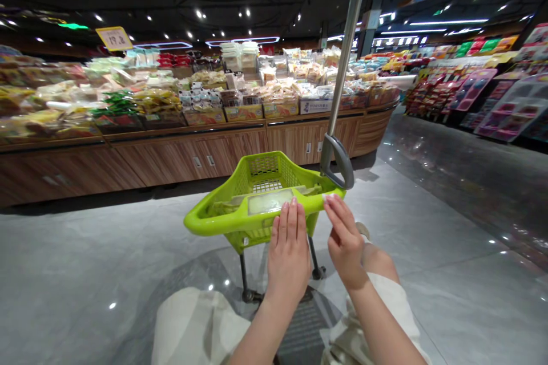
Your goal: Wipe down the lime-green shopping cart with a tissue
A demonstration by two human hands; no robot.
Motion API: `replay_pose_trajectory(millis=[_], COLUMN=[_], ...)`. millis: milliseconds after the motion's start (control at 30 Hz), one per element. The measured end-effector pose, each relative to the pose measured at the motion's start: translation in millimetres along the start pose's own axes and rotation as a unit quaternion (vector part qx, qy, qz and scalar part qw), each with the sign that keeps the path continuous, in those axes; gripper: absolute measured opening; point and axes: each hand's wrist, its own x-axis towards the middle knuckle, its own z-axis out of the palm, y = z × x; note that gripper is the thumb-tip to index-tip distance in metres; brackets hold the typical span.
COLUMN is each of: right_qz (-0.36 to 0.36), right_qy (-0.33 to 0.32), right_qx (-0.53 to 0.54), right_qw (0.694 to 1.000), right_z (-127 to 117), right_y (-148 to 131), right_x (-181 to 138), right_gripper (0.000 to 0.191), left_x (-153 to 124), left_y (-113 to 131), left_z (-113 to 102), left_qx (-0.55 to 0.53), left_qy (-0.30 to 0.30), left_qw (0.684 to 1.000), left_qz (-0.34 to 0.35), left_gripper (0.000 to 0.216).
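Note:
A bright green shopping cart [214, 224] stands in front of me, its slotted basket facing the shelves. My left hand [289, 251] lies with straight, flat fingers against the near handle edge, by the clear panel [270, 202] in its middle. To the right of it, my right hand [346, 242] touches the handle with its fingertips, the front fingers stretched out and the others bent. Neither hand wraps round the bar. A grey loop grip [341, 161] at the foot of a metal pole [347, 34] rises from the cart's right corner.
A long wooden display counter [184, 154] piled with packaged goods [280, 91] runs across ahead. A yellow price sign [113, 39] stands above it at left. Glossy grey floor [428, 228] stretches right toward more stocked shelves [440, 88]. My knees flank the cart.

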Motion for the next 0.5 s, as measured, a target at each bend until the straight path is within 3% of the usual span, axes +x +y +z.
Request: replay_pose_trajectory(millis=[67,133,267,333,400,500], right_qz=[0.056,0.073,-0.02,-0.051,-0.039,0.027], right_qy=[0.061,0.076,-0.05,-0.081,-0.061,0.035], right_qx=[-0.029,-0.037,0.02,0.045,0.035,-0.009], right_qw=[0.996,0.994,0.998,0.994,0.997,0.999], right_z=[-2.9,-1.5,6.7,7.1,4.3,1.0], right_y=[7.1,4.3,-16.3,-19.0,-12.9,-1.0], right_x=[2.7,2.7,-3.2,-4.5,-2.7,2.3], right_gripper=[0.062,0.062,0.064,0.064,0.063,0.064], left_x=[0.1,0.7,1.5,0.9,0.1,-0.3], left_y=[0.8,3.1,5.2,3.3,0.8,0.1], left_z=[0.5,2.1,4.1,3.1,1.4,0.2], left_qx=[-0.003,-0.005,-0.002,0.0,-0.001,-0.002], left_qy=[-0.001,0.003,0.004,-0.001,-0.005,-0.008], left_qw=[1.0,1.0,1.0,1.0,1.0,1.0], left_qz=[-0.002,-0.009,-0.021,-0.016,-0.008,-0.001], left_gripper=[0.065,0.067,0.068,0.069,0.069,0.068])
